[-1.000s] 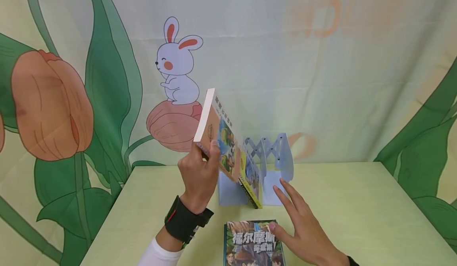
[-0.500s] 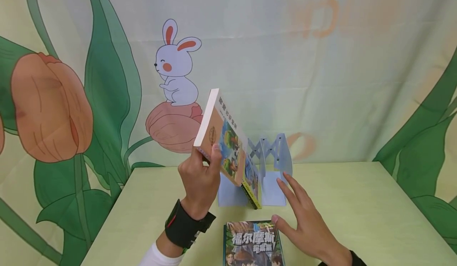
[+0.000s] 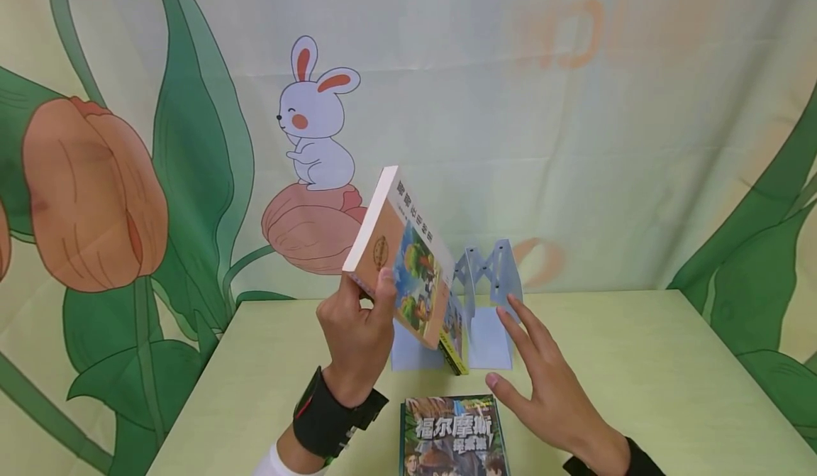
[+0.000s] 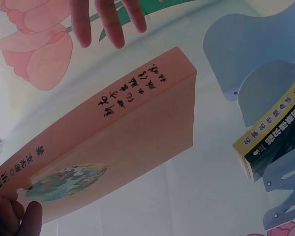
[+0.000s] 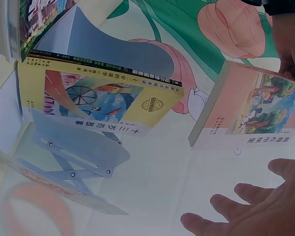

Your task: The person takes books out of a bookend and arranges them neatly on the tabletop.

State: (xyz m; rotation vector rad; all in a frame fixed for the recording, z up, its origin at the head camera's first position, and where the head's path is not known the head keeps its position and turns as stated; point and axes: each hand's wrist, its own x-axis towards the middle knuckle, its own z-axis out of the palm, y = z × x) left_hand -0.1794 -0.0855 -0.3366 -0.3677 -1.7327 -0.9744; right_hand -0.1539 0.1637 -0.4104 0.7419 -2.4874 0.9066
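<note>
Before the tulip-printed backdrop [image 3: 638, 178], the left hand [image 3: 357, 338] grips a tilted peach book [image 3: 418, 277], now slightly lower and hiding more of the yellow book [image 3: 454, 348] beyond that grip, suggesting adjustment, the empty right hand [image 3: 555, 391] spread rightward.

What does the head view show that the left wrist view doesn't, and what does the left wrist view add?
Only the head view: the rabbit printed on the backdrop, the book lying flat on the table, and the front cover of the held book.

Only the left wrist view: the held book's opposite cover, with its oval picture.

Both: the left hand gripping the tilted book, the right hand's fingers apart from it, and the blue stand with a yellow-spined book in it.
</note>
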